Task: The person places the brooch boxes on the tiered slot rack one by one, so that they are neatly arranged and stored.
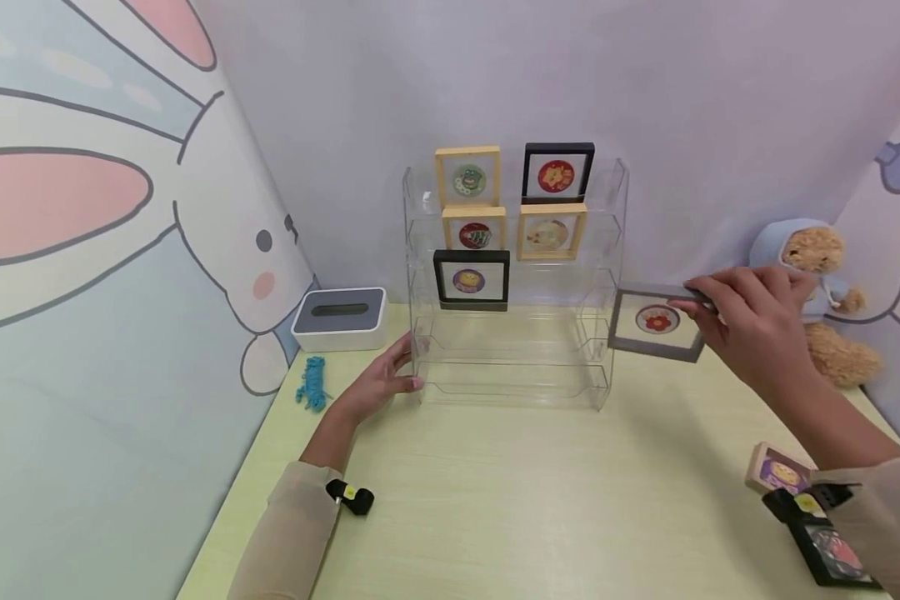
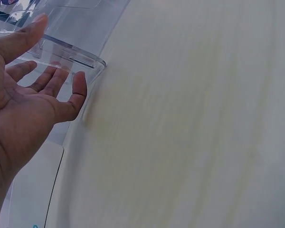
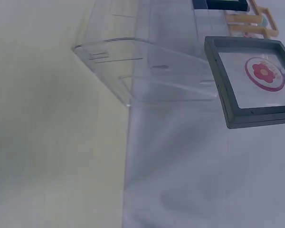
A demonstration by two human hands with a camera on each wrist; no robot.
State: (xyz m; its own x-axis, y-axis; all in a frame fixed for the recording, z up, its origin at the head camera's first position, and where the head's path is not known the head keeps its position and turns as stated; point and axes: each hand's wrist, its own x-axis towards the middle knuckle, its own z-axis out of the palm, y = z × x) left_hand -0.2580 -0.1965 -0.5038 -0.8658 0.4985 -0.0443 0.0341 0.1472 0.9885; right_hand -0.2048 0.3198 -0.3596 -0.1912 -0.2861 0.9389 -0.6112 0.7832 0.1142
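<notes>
My right hand [image 1: 761, 329] pinches the upper right corner of a grey picture frame [image 1: 657, 322] with a red flower badge. The frame is held up by the right side of a clear tiered acrylic rack [image 1: 510, 379], tilted in the right wrist view. My left hand [image 1: 378, 383] rests against the rack's lower left side, thumb at the front edge and fingers spread along the side. On the upper tiers stand a black frame [image 1: 558, 173], another black frame [image 1: 471, 281] and several light wooden frames [image 1: 552, 232], each with a round badge. The lower tiers hold no frames.
A white tissue box [image 1: 339, 319] with a grey top and a bundle of blue cord [image 1: 313, 384] lie left of the rack. At the right sit a teddy bear [image 1: 813, 275], a small wooden frame [image 1: 778, 470] and a black frame [image 1: 832, 550] partly under my right sleeve.
</notes>
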